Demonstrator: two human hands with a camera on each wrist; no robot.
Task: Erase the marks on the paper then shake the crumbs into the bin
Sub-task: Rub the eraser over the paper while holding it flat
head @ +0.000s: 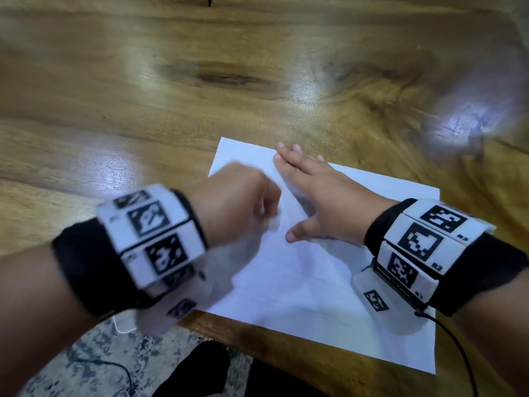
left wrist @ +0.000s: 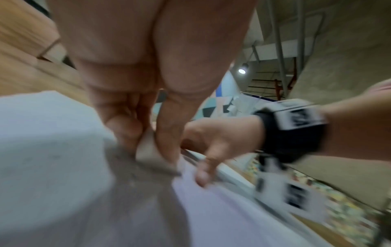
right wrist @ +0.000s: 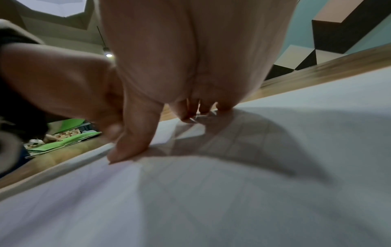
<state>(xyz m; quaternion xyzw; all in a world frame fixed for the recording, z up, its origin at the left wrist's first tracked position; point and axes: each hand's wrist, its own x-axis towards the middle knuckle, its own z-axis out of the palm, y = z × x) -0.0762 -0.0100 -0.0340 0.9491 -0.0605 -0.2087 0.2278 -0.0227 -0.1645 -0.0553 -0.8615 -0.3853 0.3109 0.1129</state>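
Observation:
A white sheet of paper (head: 315,276) lies on the wooden table (head: 171,81) near its front edge. My left hand (head: 243,202) is blurred over the sheet's left part, its fingers curled round a small pale eraser (left wrist: 148,150) that touches the paper (left wrist: 52,150). My right hand (head: 315,190) lies flat on the sheet with straight, spread fingers (right wrist: 131,142), pressing it down. Faint ruled lines show on the paper (right wrist: 232,192) in the right wrist view. No bin is in view.
The table's front edge (head: 257,333) runs just below the sheet, with speckled floor (head: 100,353) beyond it. A thin black cable (head: 458,339) trails from my right wrist band. Green folders (right wrist: 63,142) lie farther off on the table.

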